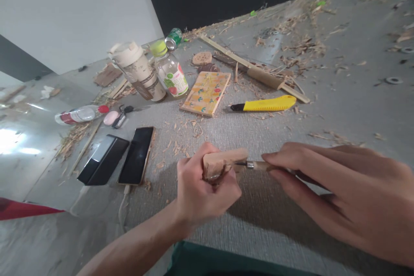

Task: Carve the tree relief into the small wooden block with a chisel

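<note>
My left hand (202, 192) is closed around a small block of pale wood (224, 161), held just above the grey mat (291, 220). My right hand (336, 194) grips a carving tool (258, 165) with a wooden handle and a metal ferrule. The tool's tip meets the right side of the block. Wood shavings lie scattered on the mat in front of both hands.
Two dark phones (136, 155) lie at the left. Behind are a yellow utility knife (268, 104), a painted wooden tile (207, 92), a cream tumbler (137, 69), a drink bottle (170, 71), a lying plastic bottle (80, 114), a green can (174, 37) and wooden sticks (255, 69).
</note>
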`<state>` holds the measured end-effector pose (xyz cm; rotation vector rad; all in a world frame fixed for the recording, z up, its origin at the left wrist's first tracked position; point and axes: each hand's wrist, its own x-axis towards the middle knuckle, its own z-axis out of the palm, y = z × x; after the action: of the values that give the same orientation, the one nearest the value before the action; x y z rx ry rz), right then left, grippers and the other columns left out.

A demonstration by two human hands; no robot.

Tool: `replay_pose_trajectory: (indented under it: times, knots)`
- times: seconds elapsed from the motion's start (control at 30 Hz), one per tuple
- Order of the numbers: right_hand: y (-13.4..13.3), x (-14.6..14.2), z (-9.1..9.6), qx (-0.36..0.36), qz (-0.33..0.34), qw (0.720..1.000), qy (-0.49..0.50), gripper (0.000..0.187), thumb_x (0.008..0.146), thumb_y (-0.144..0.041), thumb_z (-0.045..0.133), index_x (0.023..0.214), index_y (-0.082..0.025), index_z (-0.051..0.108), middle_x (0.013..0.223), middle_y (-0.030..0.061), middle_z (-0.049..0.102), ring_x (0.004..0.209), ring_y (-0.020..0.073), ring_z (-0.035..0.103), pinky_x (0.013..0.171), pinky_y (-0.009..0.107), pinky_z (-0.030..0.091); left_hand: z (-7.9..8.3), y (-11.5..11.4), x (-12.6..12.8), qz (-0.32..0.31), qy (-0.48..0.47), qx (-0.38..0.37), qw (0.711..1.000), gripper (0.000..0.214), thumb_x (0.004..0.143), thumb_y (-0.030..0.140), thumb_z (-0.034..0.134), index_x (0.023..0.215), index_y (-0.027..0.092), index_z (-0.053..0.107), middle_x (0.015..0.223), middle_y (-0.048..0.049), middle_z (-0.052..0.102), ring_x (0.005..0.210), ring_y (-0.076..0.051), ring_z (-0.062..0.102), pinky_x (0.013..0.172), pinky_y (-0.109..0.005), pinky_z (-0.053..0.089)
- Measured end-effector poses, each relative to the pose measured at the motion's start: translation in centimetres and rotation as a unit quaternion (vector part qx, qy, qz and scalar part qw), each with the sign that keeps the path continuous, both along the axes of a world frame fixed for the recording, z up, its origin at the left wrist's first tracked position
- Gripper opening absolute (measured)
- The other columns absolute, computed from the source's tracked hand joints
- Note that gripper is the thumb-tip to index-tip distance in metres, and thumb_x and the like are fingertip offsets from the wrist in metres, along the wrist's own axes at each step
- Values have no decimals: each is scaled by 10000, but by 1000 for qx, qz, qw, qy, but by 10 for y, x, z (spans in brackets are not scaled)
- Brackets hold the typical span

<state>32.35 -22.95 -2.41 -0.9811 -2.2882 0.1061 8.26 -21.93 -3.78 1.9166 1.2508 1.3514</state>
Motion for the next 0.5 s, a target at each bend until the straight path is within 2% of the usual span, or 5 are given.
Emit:
replay_pose_trajectory:
  times: [0.1, 0.33, 0.5]
  knots:
    - [1, 0, 1, -1, 2, 1000, -5, 155, 1198, -171, 521, 1117, -268, 612, 835, -32, 749, 544, 147, 551, 559, 357, 397, 2, 0, 0, 5, -2, -6, 1000, 252, 735, 139, 628, 704, 271, 416, 565, 112, 323, 470, -81, 277, 393, -199, 317]
    - [0, -1, -3, -18, 14, 1000, -14, 116, 1169, -183, 553, 1164, -268, 631, 836, -16, 760, 538, 175, 562, 538, 373, 388, 5, -2, 1, -6, -10, -84, 996, 277, 730, 172, 653, 682, 280, 402, 554, 103, 324, 474, -96, 279, 414, -229, 318]
    - [1, 2, -3, -15, 6, 1000, -13, 126, 1163, -190, 557, 1150, -285, 638, 839, -22, 770, 529, 171, 553, 540, 375, 383, 2, -1, -1, -8, 6, -89, 996, 258, 743, 170, 666, 704, 279, 436, 575, 100, 343, 505, -107, 293, 446, -231, 351]
